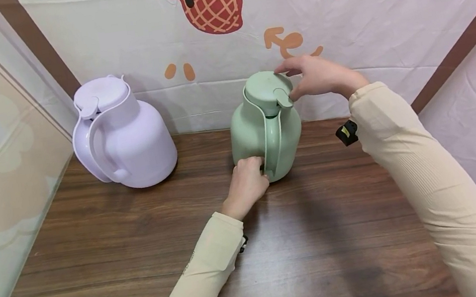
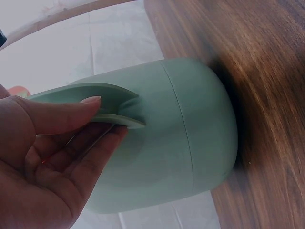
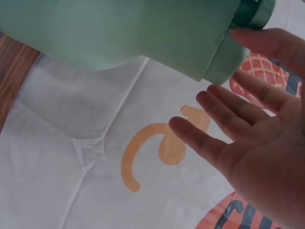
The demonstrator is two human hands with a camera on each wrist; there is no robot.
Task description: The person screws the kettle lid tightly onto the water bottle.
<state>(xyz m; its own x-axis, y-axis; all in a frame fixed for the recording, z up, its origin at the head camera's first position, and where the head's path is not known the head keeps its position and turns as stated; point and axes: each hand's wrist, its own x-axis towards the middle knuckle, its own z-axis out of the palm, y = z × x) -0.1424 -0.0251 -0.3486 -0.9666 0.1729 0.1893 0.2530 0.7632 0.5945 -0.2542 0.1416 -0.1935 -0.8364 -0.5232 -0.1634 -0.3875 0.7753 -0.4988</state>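
Note:
A green thermos jug stands upright on the wooden table, its handle facing me. My left hand grips the lower part of that handle; in the left wrist view the thumb lies on one side and the fingertips on the other. At the top, my right hand is at the right side of the round lid. Its thumb is by the lid's lever. The right wrist view shows the thumb and forefinger at the lid's edge and the other fingers spread, fairly straight.
A lilac thermos jug of the same shape stands to the left, its handle turned toward the front left. Behind both jugs hangs a white printed cloth. More cloth walls line the left and right sides of the table.

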